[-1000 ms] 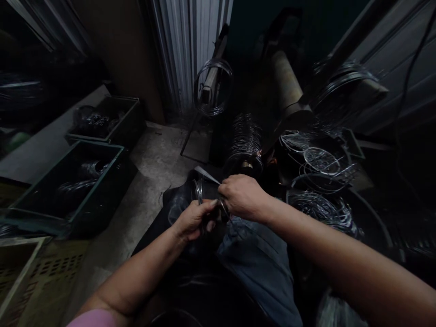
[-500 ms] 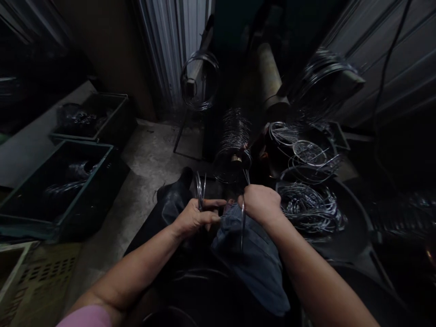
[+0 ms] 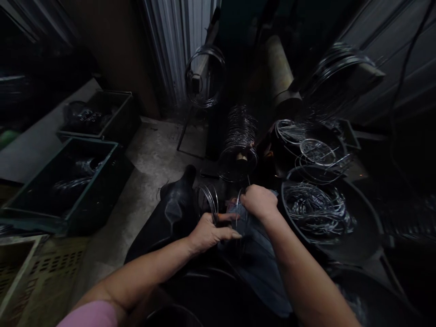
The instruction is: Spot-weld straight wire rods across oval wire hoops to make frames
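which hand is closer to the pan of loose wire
Right. The right hand, gripping a wire, is just left of the pan; the left hand, holding wire rings, is farther left, beyond the knee.

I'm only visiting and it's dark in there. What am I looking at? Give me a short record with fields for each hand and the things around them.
left hand: grips a small bundle of wire rings, held on edge over the lap
right hand: closed on a thin wire, close beside the rings
ahead: wire coil wound on a spindle
right side: dark tub holding tangled wire loops
left side: green crate on the floor, with more wire inside
light: dim, so fine detail is hard to tell
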A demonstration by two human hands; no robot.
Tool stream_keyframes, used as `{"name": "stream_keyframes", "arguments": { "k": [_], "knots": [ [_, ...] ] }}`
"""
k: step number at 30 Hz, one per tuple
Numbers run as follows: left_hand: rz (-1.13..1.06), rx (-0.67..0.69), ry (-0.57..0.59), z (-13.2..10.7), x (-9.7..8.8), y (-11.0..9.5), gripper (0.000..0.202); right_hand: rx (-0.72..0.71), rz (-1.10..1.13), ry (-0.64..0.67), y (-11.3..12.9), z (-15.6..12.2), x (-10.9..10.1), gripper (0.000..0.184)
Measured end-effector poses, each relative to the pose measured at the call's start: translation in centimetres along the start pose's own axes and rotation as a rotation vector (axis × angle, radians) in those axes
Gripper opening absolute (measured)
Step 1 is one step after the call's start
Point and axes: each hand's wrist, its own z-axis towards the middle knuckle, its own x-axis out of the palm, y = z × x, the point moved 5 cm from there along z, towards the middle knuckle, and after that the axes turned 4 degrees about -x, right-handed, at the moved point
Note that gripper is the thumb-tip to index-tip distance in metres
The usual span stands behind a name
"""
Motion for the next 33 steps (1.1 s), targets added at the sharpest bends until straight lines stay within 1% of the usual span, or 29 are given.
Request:
{"name": "stream_keyframes", "arguments": {
  "k": [3, 5, 7, 9, 10, 11, 12, 14, 15, 17, 21, 25, 28, 30, 31, 32, 33],
  "knots": [
    [0.039, -0.006, -0.056, 0.0, 0.2, -0.1, 0.046, 0.001, 0.043, 0.005, -0.6, 0.2, 0.5, 0.023],
    [0.096, 0.03, -0.109, 0.2, -0.2, -0.6, 0.039, -0.016, 0.085, 0.0, -1.7, 0.0, 1.0, 0.024],
    [0.132, 0.068, -0.167, 0.4, -1.0, -1.0, 0.036, -0.075, 0.269, -0.016, -3.5, -0.9, 1.8, 0.03],
    [0.123, 0.073, -0.197, 0.6, -2.1, -1.2, 0.036, -0.118, 0.65, -0.047, -5.7, -2.5, 3.0, 0.036],
    [0.106, 0.063, -0.202, 0.7, -2.6, -1.1, 0.037, -0.088, 0.843, -0.057, -7.0, -3.4, 3.8, 0.037],
    [0.085, 0.049, -0.199, 0.9, -3.0, -1.0, 0.038, -0.016, 0.994, -0.088, -8.3, -4.4, 4.6, 0.039],
    [0.068, 0.037, -0.189, 1.0, -3.3, -1.0, 0.039, 0.073, 1.101, -0.134, -9.5, -5.3, 5.5, 0.042],
    [0.051, 0.023, -0.167, 1.2, -3.7, -0.9, 0.039, 0.227, 1.209, -0.251, -10.8, -6.6, 6.7, 0.049],
    [0.049, 0.02, -0.159, 1.3, -3.8, -1.0, 0.038, 0.256, 1.223, -0.298, -10.8, -6.9, 7.0, 0.051],
    [0.04, 0.014, -0.15, 1.4, -3.9, -1.2, 0.037, 0.232, 1.215, -0.344, -9.9, -6.6, 7.1, 0.052],
    [-0.026, 0.014, -0.116, 1.4, -3.8, -2.1, 0.037, 0.131, 1.261, -0.309, -7.1, -4.3, 6.5, 0.051],
    [-0.067, 0.044, -0.083, 0.9, -4.0, -3.2, 0.035, 0.123, 1.372, -0.302, -5.8, -2.5, 6.3, 0.05],
    [-0.084, 0.047, -0.068, 0.7, -4.2, -3.8, 0.034, 0.107, 1.511, -0.226, -4.7, -2.0, 6.2, 0.051],
    [-0.092, 0.041, -0.059, 0.8, -4.2, -4.2, 0.034, 0.028, 1.557, -0.148, -3.6, -2.1, 5.5, 0.044],
    [-0.094, 0.042, -0.063, 0.9, -4.2, -4.3, 0.034, -0.007, 1.562, -0.131, -3.1, -2.3, 4.9, 0.039],
    [-0.095, 0.046, -0.073, 1.0, -4.3, -4.5, 0.034, -0.034, 1.549, -0.134, -2.7, -2.6, 4.3, 0.036],
    [-0.091, 0.053, -0.089, 1.1, -4.3, -4.7, 0.034, -0.046, 1.513, -0.164, -2.6, -2.8, 3.5, 0.034]
  ]
}}
